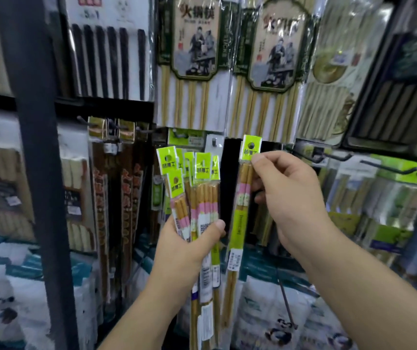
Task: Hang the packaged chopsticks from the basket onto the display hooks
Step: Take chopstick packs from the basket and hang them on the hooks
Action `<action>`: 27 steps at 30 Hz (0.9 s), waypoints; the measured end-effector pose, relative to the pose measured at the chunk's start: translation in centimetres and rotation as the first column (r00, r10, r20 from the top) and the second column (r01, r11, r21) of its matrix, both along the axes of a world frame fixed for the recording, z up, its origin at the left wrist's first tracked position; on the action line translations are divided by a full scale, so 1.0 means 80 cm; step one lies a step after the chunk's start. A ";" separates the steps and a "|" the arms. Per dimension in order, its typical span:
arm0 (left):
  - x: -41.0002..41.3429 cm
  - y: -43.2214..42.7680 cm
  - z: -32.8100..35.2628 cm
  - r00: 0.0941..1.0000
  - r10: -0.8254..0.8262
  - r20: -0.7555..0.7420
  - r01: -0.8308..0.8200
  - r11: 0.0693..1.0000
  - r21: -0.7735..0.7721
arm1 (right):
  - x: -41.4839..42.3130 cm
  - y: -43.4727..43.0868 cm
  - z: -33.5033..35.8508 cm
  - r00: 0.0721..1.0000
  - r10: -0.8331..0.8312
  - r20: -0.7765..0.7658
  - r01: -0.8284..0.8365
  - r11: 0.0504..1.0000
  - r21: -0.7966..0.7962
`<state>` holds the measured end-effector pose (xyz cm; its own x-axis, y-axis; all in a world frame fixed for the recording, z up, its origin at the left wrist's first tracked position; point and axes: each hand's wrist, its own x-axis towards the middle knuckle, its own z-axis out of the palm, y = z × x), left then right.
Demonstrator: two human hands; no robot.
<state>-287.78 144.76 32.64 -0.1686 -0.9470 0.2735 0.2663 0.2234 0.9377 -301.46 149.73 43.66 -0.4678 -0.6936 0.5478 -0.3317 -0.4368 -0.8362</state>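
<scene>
Step in hand: hanging, one pack at a time. We do not see the basket.

Left hand: fingers and thumb curled round a bundle of packs, gripped near mid-length. The green headers fan out above the fist and the tails hang below it. The bundle is held in the air in front of the lower row of the display.

Right hand: thumb and fingertips pinch the single pack at its right edge, just below its green header card. The pack hangs nearly upright, just beside the bundle and apart from it. The punched hole in the header faces us and is not on any hook.

We note a short peg on the display between the two sets of headers; it is too blurred to tell whether it is free. A bare black hook projects to the right of the single pack. Larger chopstick packs fill the row above.

Judgement: several packs remain to hang. The next move calls for lining the header hole up with a hook tip and sliding the pack on. The film is limp, so the pinch near the header should help to steer it.
</scene>
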 end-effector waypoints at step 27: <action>0.003 -0.002 0.000 0.987 -0.159 -0.004 0.158 0.985 -0.070 | -0.008 -0.007 -0.038 0.991 -0.077 -0.111 0.087 0.992 0.089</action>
